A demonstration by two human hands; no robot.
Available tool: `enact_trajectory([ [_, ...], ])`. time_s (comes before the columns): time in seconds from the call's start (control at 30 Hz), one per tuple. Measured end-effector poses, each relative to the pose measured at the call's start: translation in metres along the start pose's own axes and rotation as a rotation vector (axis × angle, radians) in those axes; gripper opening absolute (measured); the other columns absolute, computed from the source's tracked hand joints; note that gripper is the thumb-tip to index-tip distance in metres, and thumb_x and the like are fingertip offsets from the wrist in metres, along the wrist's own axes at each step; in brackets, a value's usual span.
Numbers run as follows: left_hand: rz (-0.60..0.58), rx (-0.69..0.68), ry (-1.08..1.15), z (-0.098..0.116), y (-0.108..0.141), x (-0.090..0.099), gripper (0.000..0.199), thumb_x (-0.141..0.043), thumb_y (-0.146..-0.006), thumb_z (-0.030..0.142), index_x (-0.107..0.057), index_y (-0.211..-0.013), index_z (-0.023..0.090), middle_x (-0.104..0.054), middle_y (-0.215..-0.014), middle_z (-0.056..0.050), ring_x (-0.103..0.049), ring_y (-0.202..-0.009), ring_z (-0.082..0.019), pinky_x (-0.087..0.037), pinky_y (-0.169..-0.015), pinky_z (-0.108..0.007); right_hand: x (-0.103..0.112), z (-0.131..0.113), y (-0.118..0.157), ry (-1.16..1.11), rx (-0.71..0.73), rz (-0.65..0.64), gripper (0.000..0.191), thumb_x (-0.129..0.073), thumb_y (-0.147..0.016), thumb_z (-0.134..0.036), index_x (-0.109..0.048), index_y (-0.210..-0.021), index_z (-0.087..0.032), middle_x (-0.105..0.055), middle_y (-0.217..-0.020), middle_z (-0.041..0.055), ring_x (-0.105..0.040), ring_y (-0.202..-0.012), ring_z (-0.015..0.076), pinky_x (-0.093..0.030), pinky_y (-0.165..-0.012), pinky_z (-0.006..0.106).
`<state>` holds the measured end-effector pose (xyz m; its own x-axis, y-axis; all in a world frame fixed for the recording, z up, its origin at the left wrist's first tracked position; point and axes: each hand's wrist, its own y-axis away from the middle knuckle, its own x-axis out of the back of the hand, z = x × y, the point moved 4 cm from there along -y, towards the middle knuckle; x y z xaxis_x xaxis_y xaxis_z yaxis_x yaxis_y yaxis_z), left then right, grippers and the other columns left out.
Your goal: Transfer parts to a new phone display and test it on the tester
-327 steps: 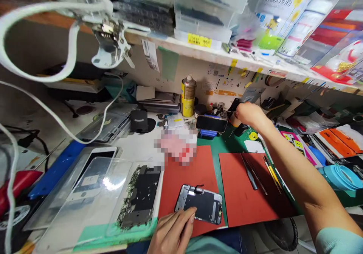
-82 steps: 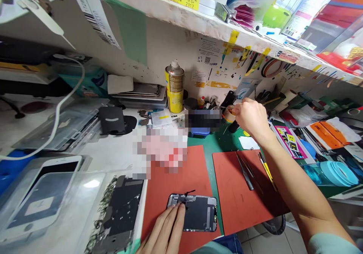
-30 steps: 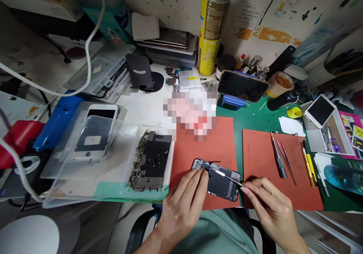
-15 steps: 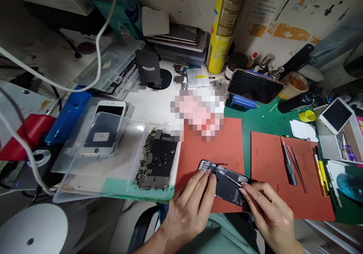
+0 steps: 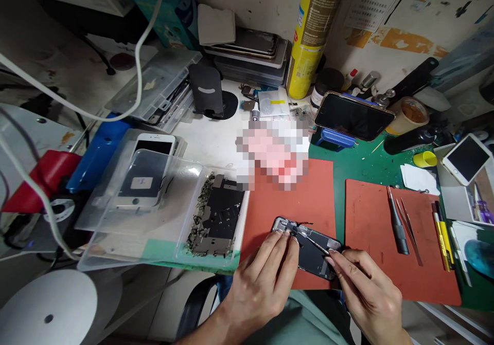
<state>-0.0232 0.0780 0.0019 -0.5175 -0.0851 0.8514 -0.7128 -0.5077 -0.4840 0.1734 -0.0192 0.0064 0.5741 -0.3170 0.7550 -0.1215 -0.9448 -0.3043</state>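
Note:
A black phone screen assembly (image 5: 313, 256), with its inner side up, lies slantwise on the orange-red mat (image 5: 289, 201) at the bench's front edge. My left hand (image 5: 266, 275) is closed on its left end, fingertips pressed together near the small parts there. My right hand (image 5: 366, 283) pinches a thin metal pry tool (image 5: 317, 244) between thumb and fingers at the screen's right side. The tool slopes across the dark back, its tip at the parts by my left fingertips. What exactly the tip touches is too small to tell.
Left of the mat, a clear plastic box (image 5: 179, 252) holds screws and metal plates. A white phone (image 5: 144, 180) lies behind its lid. On a second mat (image 5: 366, 232) rest a screwdriver (image 5: 397, 227) and tweezers (image 5: 411, 232). A yellow spray can (image 5: 306, 41) stands behind.
The whole view has shifted slightly, so things appear a little farther right. Both hands keep the same hold, and the tool stays across the screen with almost no visible movement.

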Motion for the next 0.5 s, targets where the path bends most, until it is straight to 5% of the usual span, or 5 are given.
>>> enact_trajectory([
  [0.5, 0.027, 0.025, 0.038, -0.0001, 0.0004, -0.0023, 0.031, -0.048, -0.108, 0.006, -0.075, -0.122, 0.001, -0.084, -0.115, -0.018, -0.079, -0.111, -0.03, -0.065, -0.095, -0.037, 0.0035, 0.0011, 0.0019, 0.009, 0.052, 0.0, 0.034, -0.066, -0.099, 0.003, -0.075, -0.128, -0.013, -0.064, -0.098, 0.007, -0.064, -0.081, 0.0111, -0.056, -0.075, 0.019],
])
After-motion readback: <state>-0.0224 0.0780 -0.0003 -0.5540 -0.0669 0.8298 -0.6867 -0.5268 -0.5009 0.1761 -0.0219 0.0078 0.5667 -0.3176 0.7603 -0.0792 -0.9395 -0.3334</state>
